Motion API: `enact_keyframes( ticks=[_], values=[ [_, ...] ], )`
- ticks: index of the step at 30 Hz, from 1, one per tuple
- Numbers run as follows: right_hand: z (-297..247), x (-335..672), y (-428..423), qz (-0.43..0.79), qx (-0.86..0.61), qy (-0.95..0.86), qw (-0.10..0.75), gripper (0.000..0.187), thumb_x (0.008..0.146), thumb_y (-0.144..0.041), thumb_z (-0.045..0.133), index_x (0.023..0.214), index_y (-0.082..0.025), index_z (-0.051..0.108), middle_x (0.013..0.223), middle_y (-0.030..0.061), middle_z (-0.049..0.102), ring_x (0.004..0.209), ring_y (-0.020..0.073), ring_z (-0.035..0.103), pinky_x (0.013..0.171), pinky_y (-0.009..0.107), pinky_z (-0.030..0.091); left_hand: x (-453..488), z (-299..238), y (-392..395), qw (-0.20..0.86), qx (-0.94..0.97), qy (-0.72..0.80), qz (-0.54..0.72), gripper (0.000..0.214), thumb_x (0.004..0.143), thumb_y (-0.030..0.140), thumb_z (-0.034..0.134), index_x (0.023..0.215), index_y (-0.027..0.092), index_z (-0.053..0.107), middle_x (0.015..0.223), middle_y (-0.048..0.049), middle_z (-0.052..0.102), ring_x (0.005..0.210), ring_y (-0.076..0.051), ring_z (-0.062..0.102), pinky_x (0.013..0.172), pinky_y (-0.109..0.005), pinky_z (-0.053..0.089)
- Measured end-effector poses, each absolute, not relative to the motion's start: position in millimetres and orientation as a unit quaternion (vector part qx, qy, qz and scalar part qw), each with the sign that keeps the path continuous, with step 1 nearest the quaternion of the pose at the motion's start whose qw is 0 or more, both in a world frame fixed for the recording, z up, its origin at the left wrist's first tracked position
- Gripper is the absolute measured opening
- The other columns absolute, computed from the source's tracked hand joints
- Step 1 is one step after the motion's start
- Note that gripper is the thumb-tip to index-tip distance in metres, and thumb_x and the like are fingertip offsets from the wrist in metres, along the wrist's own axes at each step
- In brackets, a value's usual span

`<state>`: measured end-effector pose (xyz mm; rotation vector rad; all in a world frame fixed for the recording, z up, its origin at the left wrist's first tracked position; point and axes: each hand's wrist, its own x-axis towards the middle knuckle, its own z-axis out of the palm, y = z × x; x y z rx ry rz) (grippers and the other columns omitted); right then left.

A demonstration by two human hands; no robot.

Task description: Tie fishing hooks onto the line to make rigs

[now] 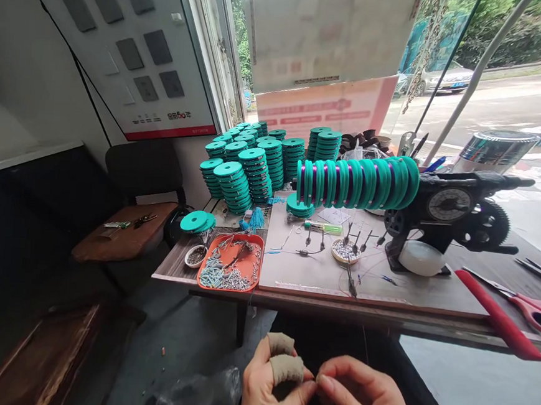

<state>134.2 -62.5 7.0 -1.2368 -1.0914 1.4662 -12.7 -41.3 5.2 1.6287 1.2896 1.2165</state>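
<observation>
Low over my dark-clothed lap, in front of the table edge, my two hands meet at their fingertips. My left hand (279,381) is closed in a pinch; tan tape wraps two of its fingers, and what lies between the tips is too small to make out. My right hand (361,394) pinches at the same spot. A thin fishing line (365,342) drops from the table edge to my right hand; its end is hidden by the fingers. Above, a row of teal foam spools (356,183) sits on the shaft of a black winding machine (452,207).
Stacks of teal spools (239,184) stand at the back left. An orange tray (260,258) holds small metal parts, beside a small white cup (186,258). A round dish of beads (336,257) sits mid-board. Scissors (536,311) and a red-handled tool (500,317) lie right.
</observation>
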Motion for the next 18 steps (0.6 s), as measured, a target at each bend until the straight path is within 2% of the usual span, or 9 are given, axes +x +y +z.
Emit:
enact_keyframes(
  ticks=[5, 18],
  values=[
    [6.7, 136.2, -62.4, 0.553, -0.524, -0.482, 0.432, 0.028, 0.073, -0.047, 0.062, 0.069, -0.019, 0.064, 0.065, 0.0012, 0.062, 0.063, 0.0161, 0.055, 0.059, 0.021, 0.044, -12.4, 3.0, -41.6, 0.338, 0.645, 0.493, 0.476, 0.025, 0.066, 0.044, 0.068, 0.058, 0.021, 0.068, 0.073, -0.0011, 0.055, 0.067, -0.014, 0.055, 0.062, -0.024, 0.044],
    [6.6, 135.9, -61.6, 0.543, -0.532, -0.501, 0.413, 0.029, 0.073, -0.047, 0.062, 0.070, -0.018, 0.065, 0.064, 0.0008, 0.062, 0.063, 0.0160, 0.055, 0.060, 0.021, 0.044, -19.0, -3.7, -40.5, 0.311, 0.688, 0.475, 0.452, 0.015, 0.066, 0.035, 0.071, 0.061, 0.021, 0.068, 0.075, -0.0016, 0.057, 0.069, -0.015, 0.057, 0.062, -0.023, 0.047]
  ],
)
